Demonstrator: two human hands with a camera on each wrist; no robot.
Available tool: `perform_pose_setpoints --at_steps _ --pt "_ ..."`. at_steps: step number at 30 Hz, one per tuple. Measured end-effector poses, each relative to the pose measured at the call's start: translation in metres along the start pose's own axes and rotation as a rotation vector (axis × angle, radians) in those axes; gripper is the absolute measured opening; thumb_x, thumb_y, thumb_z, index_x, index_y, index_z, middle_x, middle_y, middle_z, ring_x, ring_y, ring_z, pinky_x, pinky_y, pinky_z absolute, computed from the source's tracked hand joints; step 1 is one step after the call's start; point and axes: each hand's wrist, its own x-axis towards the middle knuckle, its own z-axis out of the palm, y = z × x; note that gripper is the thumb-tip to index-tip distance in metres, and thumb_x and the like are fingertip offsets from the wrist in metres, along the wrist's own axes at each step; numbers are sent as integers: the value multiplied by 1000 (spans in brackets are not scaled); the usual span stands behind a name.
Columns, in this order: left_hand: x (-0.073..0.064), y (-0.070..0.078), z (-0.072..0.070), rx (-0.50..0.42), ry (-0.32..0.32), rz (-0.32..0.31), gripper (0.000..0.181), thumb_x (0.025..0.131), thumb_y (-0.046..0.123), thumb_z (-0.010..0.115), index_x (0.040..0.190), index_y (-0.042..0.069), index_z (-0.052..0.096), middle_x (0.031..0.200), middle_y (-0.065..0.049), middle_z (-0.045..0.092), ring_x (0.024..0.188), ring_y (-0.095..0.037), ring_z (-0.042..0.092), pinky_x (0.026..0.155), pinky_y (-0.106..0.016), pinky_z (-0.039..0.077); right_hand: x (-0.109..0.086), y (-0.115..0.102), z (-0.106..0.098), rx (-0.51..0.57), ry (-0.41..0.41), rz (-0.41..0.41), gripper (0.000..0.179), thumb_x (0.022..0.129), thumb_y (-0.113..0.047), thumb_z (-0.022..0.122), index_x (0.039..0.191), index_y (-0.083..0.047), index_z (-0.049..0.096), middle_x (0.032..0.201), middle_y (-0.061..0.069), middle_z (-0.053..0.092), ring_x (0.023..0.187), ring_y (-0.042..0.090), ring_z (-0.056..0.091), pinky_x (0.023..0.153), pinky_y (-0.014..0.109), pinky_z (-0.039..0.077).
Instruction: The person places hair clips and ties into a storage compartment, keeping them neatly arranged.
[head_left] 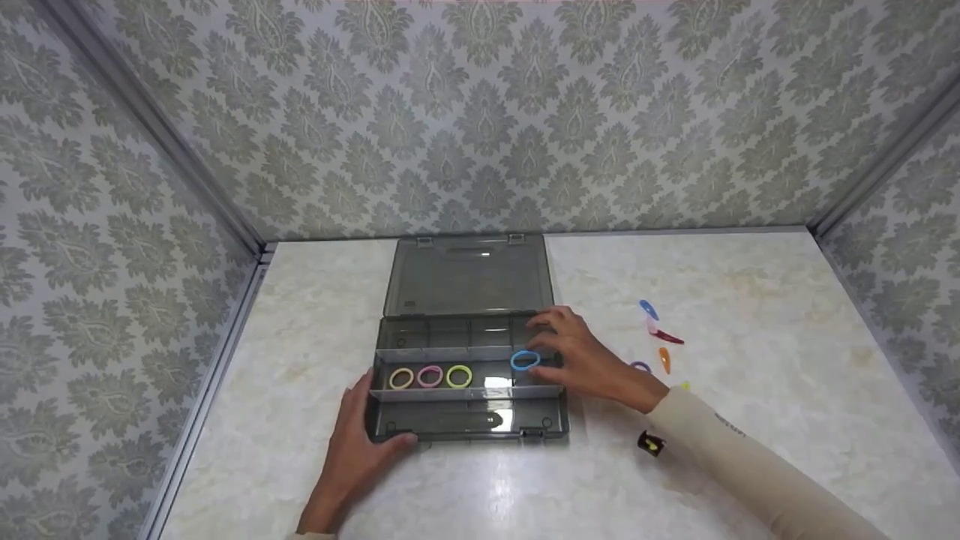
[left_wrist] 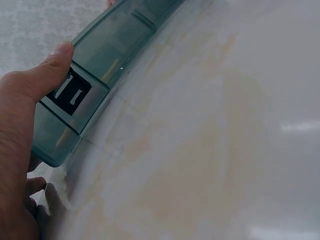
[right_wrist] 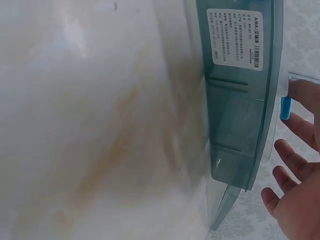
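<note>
A grey see-through plastic storage box (head_left: 465, 420) lies with its lid (head_left: 472, 277) folded back on the table. In its middle row sit a cream hair tie (head_left: 392, 382), a pink hair tie (head_left: 430, 385) and a yellow-green hair tie (head_left: 459, 385), side by side. My right hand (head_left: 581, 360) pinches a blue hair tie (head_left: 513, 365) between thumb and index finger over that row's right end; the blue edge (right_wrist: 285, 108) shows in the right wrist view. At the box's front left corner my left hand (head_left: 356, 442) grips it, thumb (left_wrist: 60, 60) on the front wall.
Right of the box lie a blue hair clip (head_left: 649, 309), a dark red clip (head_left: 667, 337), an orange clip (head_left: 665, 360) and a purple ring (head_left: 640, 366). A small dark item with yellow (head_left: 651, 443) lies near the right forearm. Patterned walls enclose the table's back and sides.
</note>
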Motion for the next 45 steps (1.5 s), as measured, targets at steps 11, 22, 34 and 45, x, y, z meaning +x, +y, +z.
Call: perform_pose_setpoints --at_steps 11,22,34,45 --pt "1 1 -1 10 -15 -47 133 77 70 93 178 27 18 180 -10 25 169 -36 15 138 -59 10 18 0 11 -7 -86 -70 27 94 -27 91 111 -7 83 143 18 63 143 42 47 120 67 38" --pt "1 -2 0 3 33 64 130 77 55 99 176 16 24 176 -15 32 166 -36 27 138 -56 13 34 -6 22 -123 -178 -139 31 95 -32 90 115 -10 83 141 18 64 142 39 49 118 67 41" --pt "0 3 0 26 0 -13 129 80 63 94 177 22 20 178 -14 27 167 -39 21 137 -60 15 52 -12 28 -170 -323 -121 30 102 -33 83 124 -12 81 148 13 61 149 34 43 126 60 35" --pt "1 2 -2 12 -15 -30 132 78 66 94 177 23 19 178 -14 26 168 -40 18 134 -64 20 65 -19 39 -213 -359 -127 30 103 -35 81 124 -12 82 148 11 60 147 31 43 124 56 36"
